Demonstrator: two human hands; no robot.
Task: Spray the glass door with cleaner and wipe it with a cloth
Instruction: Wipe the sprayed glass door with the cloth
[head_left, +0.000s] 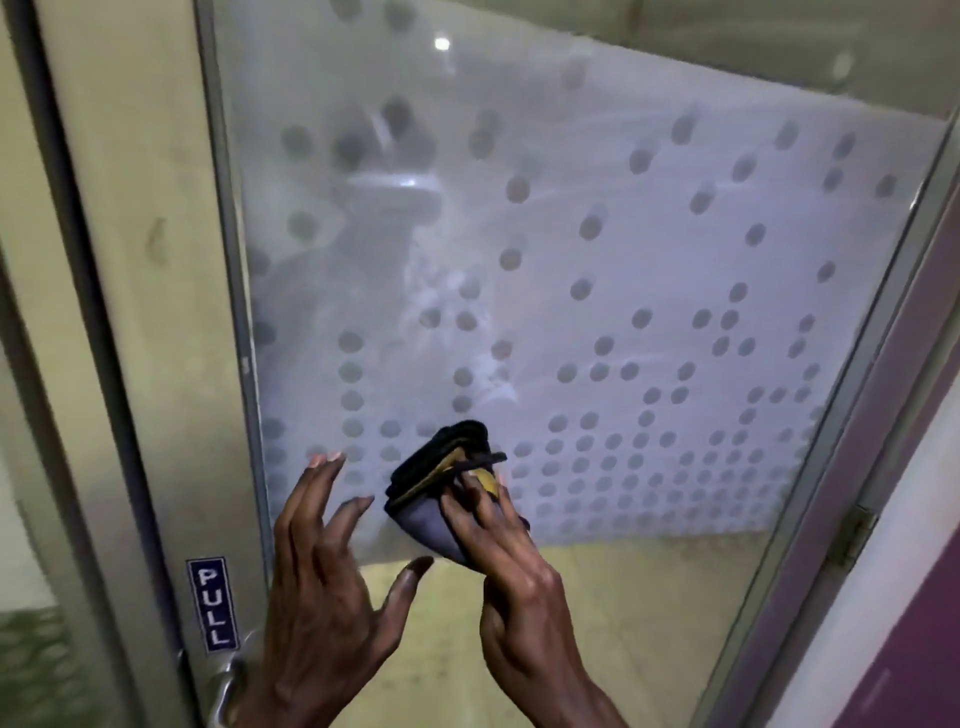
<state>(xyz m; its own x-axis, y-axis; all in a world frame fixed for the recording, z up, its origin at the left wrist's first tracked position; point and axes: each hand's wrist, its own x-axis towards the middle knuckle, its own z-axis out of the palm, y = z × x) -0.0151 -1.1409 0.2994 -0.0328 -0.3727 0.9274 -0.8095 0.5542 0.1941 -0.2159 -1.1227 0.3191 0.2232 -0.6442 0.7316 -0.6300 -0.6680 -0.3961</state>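
The glass door fills the view, its pane frosted with rows of round dots and set in a metal frame. My right hand holds a folded dark cloth with a yellow edge, fingers laid over it, close to the lower part of the pane. Just left of the cloth, my left hand is spread with fingers apart and holds nothing; its fingertips are near the glass by the left frame. No spray bottle is in view.
A blue PULL sticker sits on the left door frame, above a metal handle. A hinge is on the right frame, beside a purple wall.
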